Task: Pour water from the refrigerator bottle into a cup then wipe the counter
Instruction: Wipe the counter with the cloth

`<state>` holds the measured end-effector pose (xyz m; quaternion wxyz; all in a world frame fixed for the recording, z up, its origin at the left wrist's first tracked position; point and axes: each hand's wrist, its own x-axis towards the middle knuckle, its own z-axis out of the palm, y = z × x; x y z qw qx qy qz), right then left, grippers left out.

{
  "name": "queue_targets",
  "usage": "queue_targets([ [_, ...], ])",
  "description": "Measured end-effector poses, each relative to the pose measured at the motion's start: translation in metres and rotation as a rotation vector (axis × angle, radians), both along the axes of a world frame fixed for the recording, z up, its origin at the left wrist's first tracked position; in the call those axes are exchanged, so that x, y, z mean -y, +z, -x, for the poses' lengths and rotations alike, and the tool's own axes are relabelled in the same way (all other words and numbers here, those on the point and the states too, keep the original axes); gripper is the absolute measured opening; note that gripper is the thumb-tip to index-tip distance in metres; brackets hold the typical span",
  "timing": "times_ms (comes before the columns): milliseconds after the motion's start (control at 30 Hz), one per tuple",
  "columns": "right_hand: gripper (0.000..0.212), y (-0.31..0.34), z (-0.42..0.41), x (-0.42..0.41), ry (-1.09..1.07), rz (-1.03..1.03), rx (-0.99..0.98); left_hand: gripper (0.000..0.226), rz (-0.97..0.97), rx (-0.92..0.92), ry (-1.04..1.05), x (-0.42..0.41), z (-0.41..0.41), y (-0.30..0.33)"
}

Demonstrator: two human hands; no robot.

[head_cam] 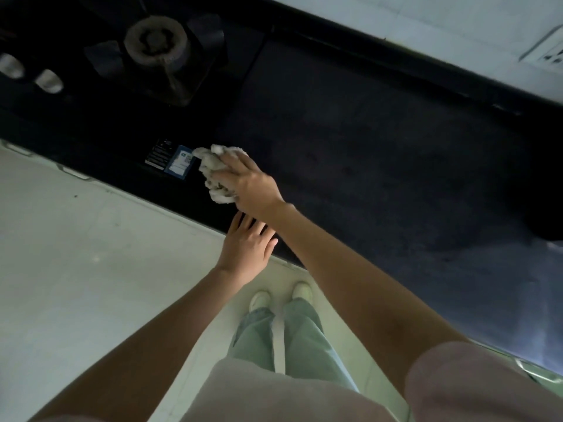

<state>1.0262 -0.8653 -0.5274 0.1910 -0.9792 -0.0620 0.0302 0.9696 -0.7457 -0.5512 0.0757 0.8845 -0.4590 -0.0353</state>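
Note:
My right hand (248, 182) presses a crumpled grey-white cloth (213, 170) onto the dark counter (380, 166), close to its front edge and just right of the stickers on the black stove top. Its fingers are closed over the cloth. My left hand (248, 248) rests flat with fingers spread on the counter's front edge, right below the right wrist, holding nothing. No bottle or cup is in view.
A gas stove with a round burner (155, 41) and two silver knobs (30, 73) fills the upper left. Two stickers (172, 159) lie on the stove's front strip. A white tiled wall with an outlet (548, 53) runs behind. Pale floor and my shoes (280, 295) show below.

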Motion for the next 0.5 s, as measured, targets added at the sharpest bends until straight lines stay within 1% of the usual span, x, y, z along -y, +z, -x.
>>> queue_targets([
  [67, 0.053, -0.005, -0.008, 0.024, -0.062, -0.038, 0.041, 0.043, -0.042, -0.01, 0.006, 0.0, 0.0, 0.002],
  [100, 0.053, -0.01, -0.012, 0.047, -0.141, -0.041, 0.058, 0.046, -0.069, -0.015, 0.005, 0.0, 0.0, 0.002],
  [200, 0.056, -0.011, -0.01, 0.143, -0.513, -0.001, 0.023, 0.05, -0.123, -0.03, 0.004, 0.0, 0.0, 0.002],
  [300, 0.061, -0.005, 0.025, 0.236, -0.819, -0.009, 0.013, 0.05, -0.135, -0.033, 0.006, 0.0, -0.001, 0.002],
  [333, 0.061, -0.003, 0.042, 0.25, -0.889, -0.004, -0.006, 0.051, -0.138, -0.038, 0.005, 0.0, -0.001, 0.001],
  [400, 0.06, -0.003, 0.075, 0.249, -0.986, 0.039, -0.051, 0.051, -0.144, -0.039, 0.007, 0.0, -0.001, 0.001],
  [500, 0.063, -0.008, 0.095, 0.209, -0.939, 0.095, 0.027, 0.051, -0.144, -0.03, 0.012, 0.0, 0.0, 0.001],
])
